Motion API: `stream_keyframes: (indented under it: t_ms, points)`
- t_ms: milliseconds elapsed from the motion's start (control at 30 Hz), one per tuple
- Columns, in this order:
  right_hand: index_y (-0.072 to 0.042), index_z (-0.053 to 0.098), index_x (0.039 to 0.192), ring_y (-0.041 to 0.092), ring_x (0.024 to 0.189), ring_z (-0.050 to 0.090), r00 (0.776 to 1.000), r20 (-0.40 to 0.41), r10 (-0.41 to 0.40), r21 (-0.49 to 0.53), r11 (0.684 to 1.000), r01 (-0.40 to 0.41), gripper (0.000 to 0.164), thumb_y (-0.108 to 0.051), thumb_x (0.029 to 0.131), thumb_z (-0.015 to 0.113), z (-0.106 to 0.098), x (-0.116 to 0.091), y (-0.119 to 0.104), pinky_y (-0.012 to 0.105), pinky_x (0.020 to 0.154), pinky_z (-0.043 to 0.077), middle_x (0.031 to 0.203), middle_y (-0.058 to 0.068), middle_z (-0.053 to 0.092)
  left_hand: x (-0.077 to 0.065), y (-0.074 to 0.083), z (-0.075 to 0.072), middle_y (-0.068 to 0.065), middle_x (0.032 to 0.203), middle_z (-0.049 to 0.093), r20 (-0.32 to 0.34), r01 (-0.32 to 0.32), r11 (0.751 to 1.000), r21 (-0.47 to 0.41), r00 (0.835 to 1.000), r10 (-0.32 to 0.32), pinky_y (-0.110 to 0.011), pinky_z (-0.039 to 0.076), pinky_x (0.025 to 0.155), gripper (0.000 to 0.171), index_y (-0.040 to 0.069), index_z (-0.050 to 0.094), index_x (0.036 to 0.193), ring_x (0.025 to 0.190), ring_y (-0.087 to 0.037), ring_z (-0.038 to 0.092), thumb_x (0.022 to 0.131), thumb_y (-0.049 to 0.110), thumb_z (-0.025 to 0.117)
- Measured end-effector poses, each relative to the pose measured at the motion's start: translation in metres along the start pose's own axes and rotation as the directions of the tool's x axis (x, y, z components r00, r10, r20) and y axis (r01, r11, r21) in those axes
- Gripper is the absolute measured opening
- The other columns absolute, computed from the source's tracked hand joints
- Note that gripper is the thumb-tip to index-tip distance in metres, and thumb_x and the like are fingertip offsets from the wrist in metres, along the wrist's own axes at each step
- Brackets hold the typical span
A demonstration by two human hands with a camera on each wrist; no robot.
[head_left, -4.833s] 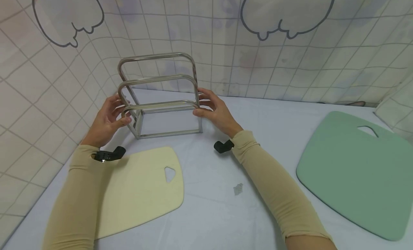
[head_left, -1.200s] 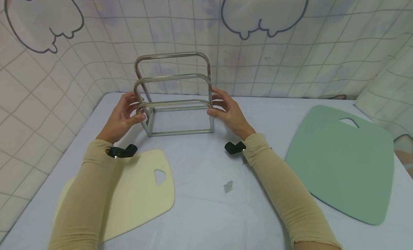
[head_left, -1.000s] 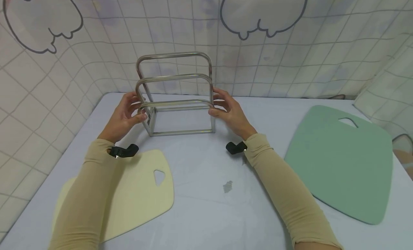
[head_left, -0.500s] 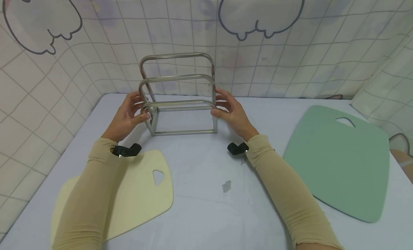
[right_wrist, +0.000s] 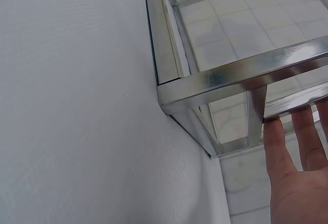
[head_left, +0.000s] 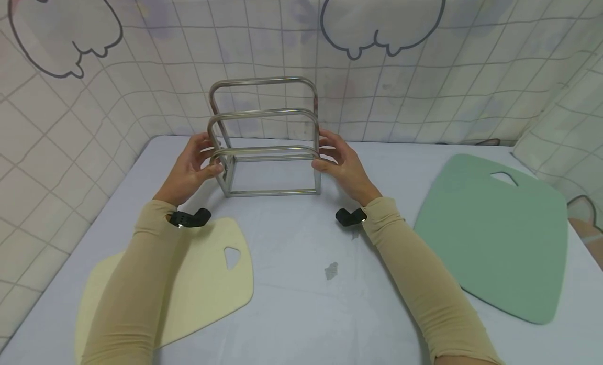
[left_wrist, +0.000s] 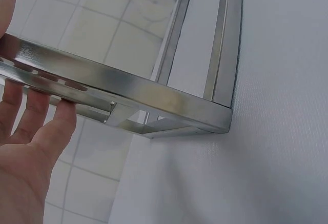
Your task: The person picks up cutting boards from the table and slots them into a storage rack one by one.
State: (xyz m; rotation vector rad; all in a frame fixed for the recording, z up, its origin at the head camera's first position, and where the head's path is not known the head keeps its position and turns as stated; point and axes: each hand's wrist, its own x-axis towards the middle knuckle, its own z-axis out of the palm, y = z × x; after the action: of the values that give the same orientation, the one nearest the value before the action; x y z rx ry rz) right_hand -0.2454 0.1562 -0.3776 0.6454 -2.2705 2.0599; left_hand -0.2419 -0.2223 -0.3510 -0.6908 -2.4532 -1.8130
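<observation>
A shiny metal cutting board rack with three rounded hoops stands on the cloth-covered table near the back wall. My left hand grips its left side, thumb at the front hoop and fingers behind. On the right side, my right hand holds the rack the same way. In the left wrist view, fingertips touch the metal bars. The right wrist view shows fingers against a bar on the opposite side. A cream cutting board lies flat, partly hidden under the left forearm.
A green cutting board with a handle slot lies flat at the right. Curtain-like walls with a tile pattern border the back and left of the table. A small grey patch marks the white cloth in the middle.
Both hands have shifted the rack to the right along the table, with their hold unchanged. The head view has turned slightly. Both cutting boards stay where they lay.
</observation>
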Motion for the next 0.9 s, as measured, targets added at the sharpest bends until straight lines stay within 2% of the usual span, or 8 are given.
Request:
stream_keyframes:
  t_ms: [267,533,767,900]
  points:
    - [-0.027,0.04,0.158,0.03,0.137,0.056,1.0,-0.001,-0.006,-0.01,1.0,0.006,0.073,-0.013,0.094,0.073,-0.004,-0.002,0.001,0.041,0.11,0.053,0.148,0.013,0.05,0.002,0.002,0.003,0.001,0.148,0.046,0.003,0.005,0.999,0.041,1.0,-0.005,-0.011,0.052,0.095,0.066,0.019,0.036,0.154,0.141,-0.01,0.046,0.098,-0.001,0.066]
    - [-0.028,0.042,0.156,0.028,0.136,0.057,1.0,-0.014,-0.011,-0.011,1.0,0.01,0.071,-0.011,0.094,0.073,-0.008,-0.003,0.003,0.04,0.109,0.054,0.146,0.012,0.052,0.005,-0.001,0.006,-0.017,0.154,0.041,0.007,-0.003,0.999,0.032,1.0,0.003,-0.011,0.051,0.097,0.066,0.02,0.037,0.154,0.141,-0.01,0.046,0.098,0.0,0.066]
    - [-0.026,0.041,0.158,0.029,0.137,0.056,1.0,-0.018,-0.008,-0.015,1.0,0.008,0.072,-0.01,0.094,0.072,-0.01,-0.006,0.003,0.037,0.108,0.055,0.147,0.014,0.05,0.006,0.001,0.009,0.001,0.149,0.046,0.01,0.02,1.0,0.024,1.0,-0.02,-0.012,0.052,0.096,0.066,0.021,0.036,0.154,0.144,-0.014,0.045,0.098,0.0,0.065]
    - [-0.024,0.041,0.157,0.028,0.136,0.056,1.0,-0.018,-0.015,-0.009,1.0,0.015,0.072,-0.009,0.094,0.072,-0.012,-0.008,0.003,0.037,0.109,0.054,0.146,0.014,0.051,0.007,0.002,0.012,0.002,0.149,0.045,0.017,0.031,0.999,0.016,0.999,-0.031,-0.012,0.052,0.096,0.066,0.02,0.035,0.154,0.147,-0.021,0.042,0.099,0.001,0.065]
